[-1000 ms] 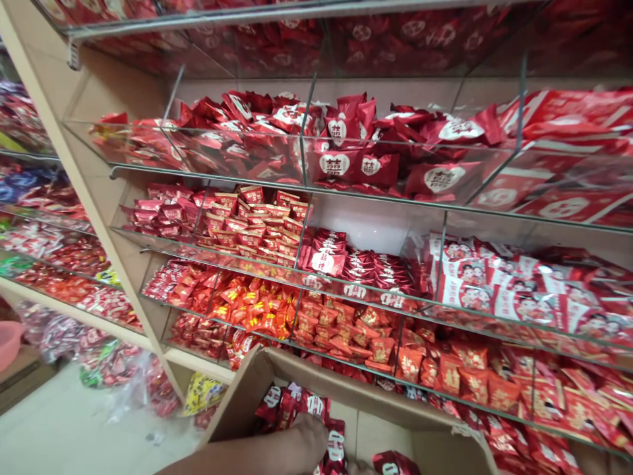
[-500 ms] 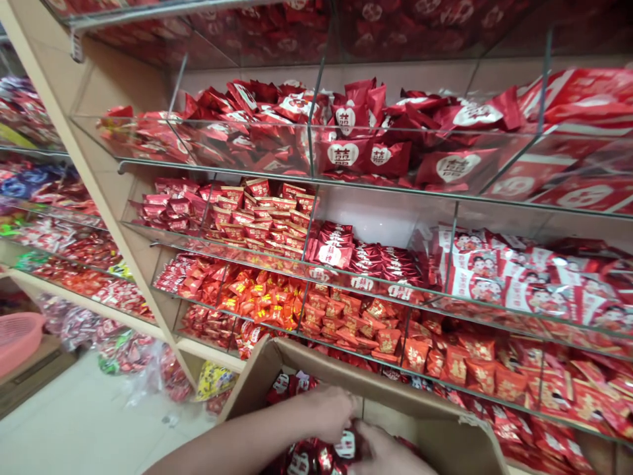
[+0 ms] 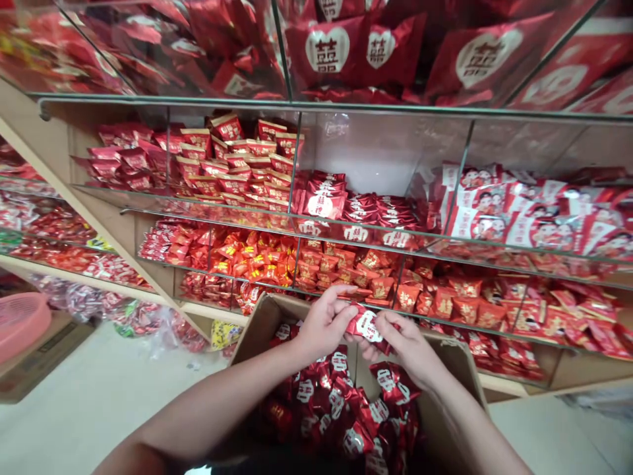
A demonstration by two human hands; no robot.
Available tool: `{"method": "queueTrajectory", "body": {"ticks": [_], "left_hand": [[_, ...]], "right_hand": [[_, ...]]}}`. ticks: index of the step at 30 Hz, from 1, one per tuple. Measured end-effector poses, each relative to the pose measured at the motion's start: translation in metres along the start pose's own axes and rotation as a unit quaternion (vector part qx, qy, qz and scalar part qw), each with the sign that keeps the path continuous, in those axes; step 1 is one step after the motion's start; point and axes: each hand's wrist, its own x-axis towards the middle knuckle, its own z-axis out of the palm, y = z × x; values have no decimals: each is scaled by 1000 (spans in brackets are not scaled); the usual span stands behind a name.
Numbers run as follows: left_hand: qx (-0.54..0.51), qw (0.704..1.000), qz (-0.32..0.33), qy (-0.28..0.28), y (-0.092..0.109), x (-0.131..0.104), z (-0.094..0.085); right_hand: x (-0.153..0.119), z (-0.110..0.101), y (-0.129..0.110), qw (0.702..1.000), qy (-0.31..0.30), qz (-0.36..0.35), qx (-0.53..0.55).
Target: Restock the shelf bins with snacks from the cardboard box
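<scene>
Above the open cardboard box (image 3: 450, 356), a small red packet (image 3: 368, 326) with a white heart-shaped print is held between both hands. My left hand (image 3: 329, 323) grips its left end with thumb and fingers. At its right end, my right hand (image 3: 403, 343) pinches the wrapper. Many similar dark red packets (image 3: 336, 399) with white prints lie loosely in the box below; my forearms cover part of them.
Glass-fronted shelves hold rows of red packets (image 3: 242, 165), orange-red packets (image 3: 252, 257) and white-and-red bags (image 3: 539, 218). A pink basket (image 3: 22, 323) rests on a flat brown carton (image 3: 44, 349) at the left. Bagged packets (image 3: 103, 303) lie under the left shelves.
Both hands have risen from inside the box and now hold one packet above it. The view has tilted down, showing more of the box contents.
</scene>
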Motion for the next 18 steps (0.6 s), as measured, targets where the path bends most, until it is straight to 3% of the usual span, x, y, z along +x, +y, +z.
{"method": "queueTrajectory", "body": {"ticks": [6,11,15,18], "left_hand": [[6,1000,16,-6,-8,1,0],[46,998,26,-42,-14,-1,1],[50,998,23,1,-13,-3,0],[52,998,30,24,-10,-4,0]], "right_hand": [[3,-1,9,998,50,14,28],[2,-8,19,993,92,-22,-78],[-3,-9,28,975,62,-57,-205],[-7,-6,33,973,80,-80,-202]]}}
